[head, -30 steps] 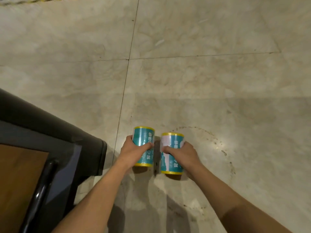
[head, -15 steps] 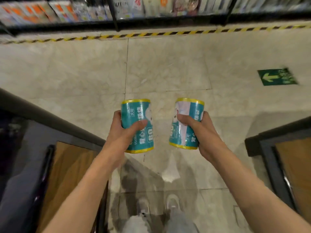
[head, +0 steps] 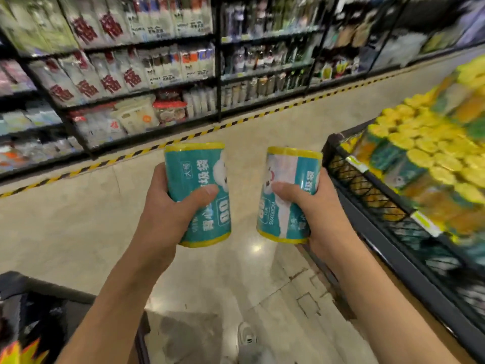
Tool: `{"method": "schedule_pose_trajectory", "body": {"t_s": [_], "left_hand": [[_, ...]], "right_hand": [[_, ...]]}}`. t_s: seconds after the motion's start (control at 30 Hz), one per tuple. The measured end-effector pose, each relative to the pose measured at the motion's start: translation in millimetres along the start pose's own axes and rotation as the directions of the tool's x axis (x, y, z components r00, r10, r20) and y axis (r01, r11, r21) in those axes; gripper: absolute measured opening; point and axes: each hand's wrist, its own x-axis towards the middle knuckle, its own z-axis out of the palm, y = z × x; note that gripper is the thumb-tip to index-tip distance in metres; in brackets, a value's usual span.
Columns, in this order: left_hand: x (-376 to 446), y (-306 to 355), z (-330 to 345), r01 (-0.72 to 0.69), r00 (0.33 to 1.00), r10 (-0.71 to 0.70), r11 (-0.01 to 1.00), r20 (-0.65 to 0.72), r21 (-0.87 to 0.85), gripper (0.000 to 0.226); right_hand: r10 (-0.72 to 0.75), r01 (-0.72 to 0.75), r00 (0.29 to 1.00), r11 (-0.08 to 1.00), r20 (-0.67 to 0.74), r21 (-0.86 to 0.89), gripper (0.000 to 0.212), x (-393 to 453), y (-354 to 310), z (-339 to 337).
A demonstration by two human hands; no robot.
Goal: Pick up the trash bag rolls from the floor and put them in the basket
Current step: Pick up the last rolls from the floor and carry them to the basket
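Note:
I hold two teal trash bag rolls with yellow ends upright in front of me, well above the floor. My left hand (head: pixel 168 214) grips the left roll (head: pixel 196 174), thumb across its front. My right hand (head: pixel 312 208) grips the right roll (head: pixel 286 174) the same way. To the right stands a black mesh basket (head: pixel 367 187), filled with several similar yellow-topped rolls. The right roll is just left of the basket's near corner and apart from it.
Store shelves (head: pixel 136 82) packed with goods line the far side of the aisle, behind a yellow-black floor stripe (head: pixel 183 137). A dark display edge (head: pixel 52 287) sits at the lower left. My shoe (head: pixel 246 334) shows on the beige tiled floor.
Both hands have lifted the rolls off the floor and carried them up. My view has swung upward and right, bringing the shelves and the basket into sight.

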Motion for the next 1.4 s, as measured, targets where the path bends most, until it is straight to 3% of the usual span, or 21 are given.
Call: {"method": "schedule_pose_trajectory", "body": {"t_s": [0.13, 0.3, 0.47, 0.63, 0.77, 0.97, 1.13, 1.4], "left_hand": [[-28, 31, 55, -0.036, 0.969, 0.049, 0.998, 0.243, -0.056, 0.075], [-72, 49, 147, -0.027, 0.833, 0.085, 0.993, 0.547, -0.113, 0.066], [-149, 60, 256, -0.036, 0.652, 0.124, 0.991, 0.748, -0.132, 0.074], [-260, 48, 361, -0.041, 0.458, 0.133, 0.991, 0.879, -0.128, 0.073], [-361, 32, 428, -0.012, 0.301, 0.117, 0.993, 0.946, -0.119, 0.062], [-511, 9, 513, 0.069, 0.029, 0.077, 0.994, 0.997, -0.079, 0.066], [-631, -14, 565, 0.127, -0.207, 0.046, 0.992, 0.977, -0.020, 0.070], [-797, -42, 637, 0.156, -0.569, 0.041, 0.986, 0.822, 0.058, 0.071]], "right_hand": [[-0.081, 0.086, 0.976, 0.996, -0.203, 0.014, 0.075, -74, -33, -65], [-0.170, 0.180, 0.868, 0.983, -0.466, -0.024, 0.066, -180, -55, -150], [-0.217, 0.273, 0.665, 0.961, -0.715, -0.038, 0.065, -292, -54, -229], [-0.245, 0.311, 0.467, 0.945, -0.850, -0.102, 0.065, -411, -39, -300], [-0.216, 0.287, 0.265, 0.948, -0.940, -0.137, 0.073, -514, -21, -350], [-0.146, 0.260, -0.089, 0.952, -0.985, -0.164, 0.080, -672, 12, -390], [-0.071, 0.190, -0.374, 0.970, -0.925, -0.151, 0.084, -767, 37, -402], [0.023, 0.138, -0.688, 0.985, -0.725, -0.099, 0.065, -868, 55, -434]]}}
